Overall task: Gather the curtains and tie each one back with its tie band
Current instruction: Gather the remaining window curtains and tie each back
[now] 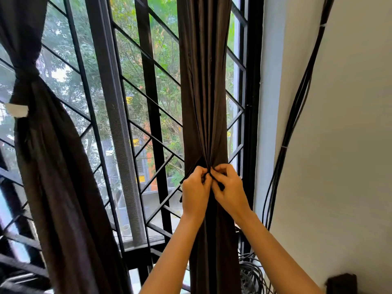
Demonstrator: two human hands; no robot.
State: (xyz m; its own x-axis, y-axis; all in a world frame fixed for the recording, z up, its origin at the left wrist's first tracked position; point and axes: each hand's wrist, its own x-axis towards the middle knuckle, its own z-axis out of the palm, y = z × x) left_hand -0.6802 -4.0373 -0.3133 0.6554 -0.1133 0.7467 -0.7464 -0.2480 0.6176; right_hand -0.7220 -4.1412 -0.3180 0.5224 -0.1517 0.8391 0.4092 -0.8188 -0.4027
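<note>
Curtain point(203, 102) looks soft and slippery, so our left hand point(196, 194) and right hand point(231, 195) pinch its band point(220, 185) at the gather.

The tie band point(219, 184) is mostly covered by the left hand point(196, 192) and right hand point(230, 189), which pinch it on the gathered curtain point(203, 81). Left of that curtain, the tied curtain point(53, 166) runs off the frame edge.

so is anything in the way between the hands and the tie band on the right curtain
Nothing visible is. The left hand and the right hand both pinch the dark tie band where the right curtain is gathered, in front of the window grille.
</note>
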